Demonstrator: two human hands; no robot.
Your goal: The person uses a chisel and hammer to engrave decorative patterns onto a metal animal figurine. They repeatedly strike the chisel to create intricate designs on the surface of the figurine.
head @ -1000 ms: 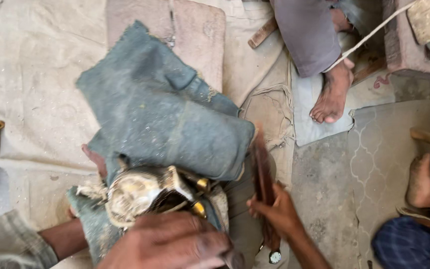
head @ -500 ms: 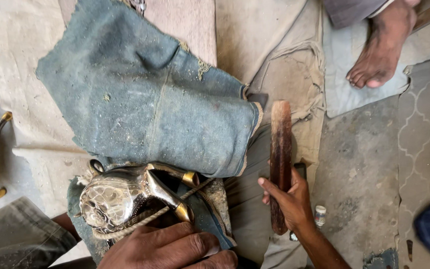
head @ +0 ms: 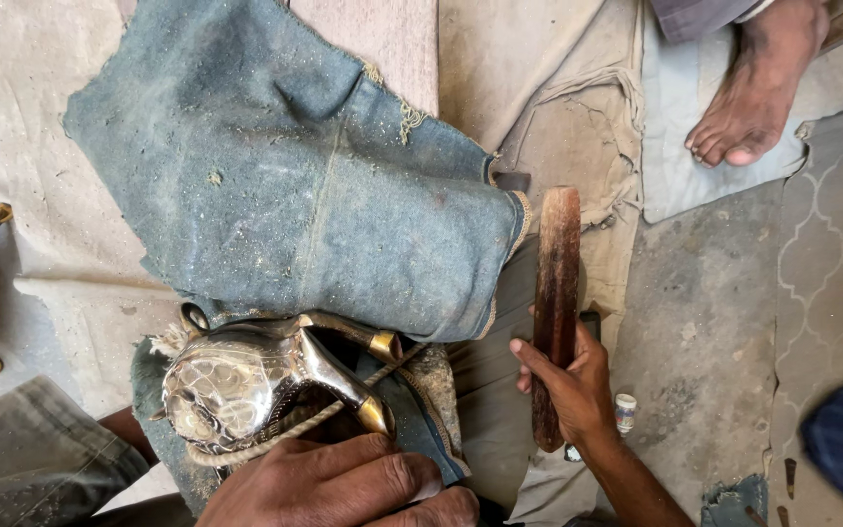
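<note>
Cloth-covered floor [head: 70, 146]; left hand [head: 343, 483] pressing metal piece [head: 246, 385]; right hand [head: 568, 385] gripping wooden stick [head: 556, 283].

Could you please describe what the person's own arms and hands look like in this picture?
Both are bare: the left hand and right hand wear no gloves, rings or watch, and no sleeve covers the right forearm. The hands look dusty.

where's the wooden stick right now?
In the head view the wooden stick stands lower right of centre, gripped near its lower end by the right hand, just right of the blue denim cloth and above a small white bottle.
</note>
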